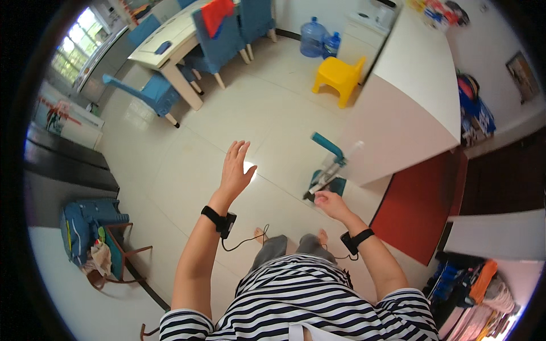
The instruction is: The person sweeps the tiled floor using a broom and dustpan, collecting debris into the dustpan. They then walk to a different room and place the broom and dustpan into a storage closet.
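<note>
My left hand [234, 173] is raised over the tiled floor, fingers stretched up and thumb apart, holding nothing. To the right, my right hand [332, 204] has its fingers curled in at the black lower end of a teal and silver upright item [330, 170]. That item has a curved teal handle on top and a teal part low down, and I cannot make out its kind. Whether my fingers grip it or only overlap it in view is unclear. A black strap with a small device circles each wrist, and a cable hangs from the left one.
A white counter [409, 85] rises at right, a yellow stool [339, 77] by its far end. Beyond stand blue water jugs [313, 37]. Blue-covered chairs [159, 94] surround a table [181, 79] at far left. A red mat [415, 204] lies right; a bag-laden chair [122, 256] stands left.
</note>
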Demonstrator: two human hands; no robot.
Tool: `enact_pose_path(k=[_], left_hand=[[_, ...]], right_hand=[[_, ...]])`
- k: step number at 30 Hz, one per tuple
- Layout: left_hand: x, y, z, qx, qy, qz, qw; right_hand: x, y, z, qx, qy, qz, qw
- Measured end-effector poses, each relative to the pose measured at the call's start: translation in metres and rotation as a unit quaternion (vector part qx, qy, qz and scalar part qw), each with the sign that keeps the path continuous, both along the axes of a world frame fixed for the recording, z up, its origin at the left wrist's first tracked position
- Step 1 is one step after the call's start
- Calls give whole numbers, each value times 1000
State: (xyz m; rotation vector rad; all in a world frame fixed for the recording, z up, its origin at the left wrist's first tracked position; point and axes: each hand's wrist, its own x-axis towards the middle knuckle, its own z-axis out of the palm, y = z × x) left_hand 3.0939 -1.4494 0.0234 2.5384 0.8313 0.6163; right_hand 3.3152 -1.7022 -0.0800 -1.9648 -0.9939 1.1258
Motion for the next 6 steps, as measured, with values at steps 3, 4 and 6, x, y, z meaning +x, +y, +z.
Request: enact_pose_path(k=[3,4,6], left_hand=[[-68,34,-2,-30,-17,59,998],[-92,47,-1,-63,-23,80,995],[-131,72,7,-108,-27,116,987]], right_hand=[[-41,56,1,10,15,22,1000],[-54,81,5,-5,13,39,999],[-76,123,-11,9,51,24,998]])
